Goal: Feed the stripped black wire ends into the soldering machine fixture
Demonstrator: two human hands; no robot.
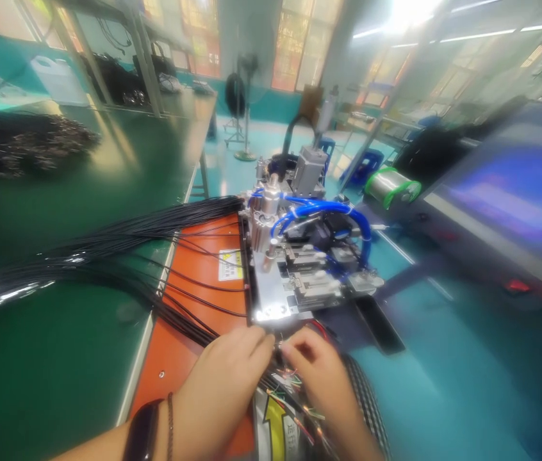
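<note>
A thick bundle of thin black cables (107,250) runs across the green bench and the orange panel (204,282) to my hands. My left hand (225,378) closes around the cables at the near edge of a metal fixture plate (271,288). My right hand (316,378) pinches a thin wire end (278,347) close to my left fingertips. Stripped red, green and yellow wire ends (295,390) fan out below my hands. The exact grip is partly hidden by my fingers. Beyond the plate stands a pneumatic wire-processing machine (300,218) with blue air hoses (319,208).
A green workbench (50,358) lies to the left, with a heap of black cables (25,144) on it. A spool of solder wire (393,187) and a grey machine housing (516,205) are to the right. A standing fan (245,109) is farther back.
</note>
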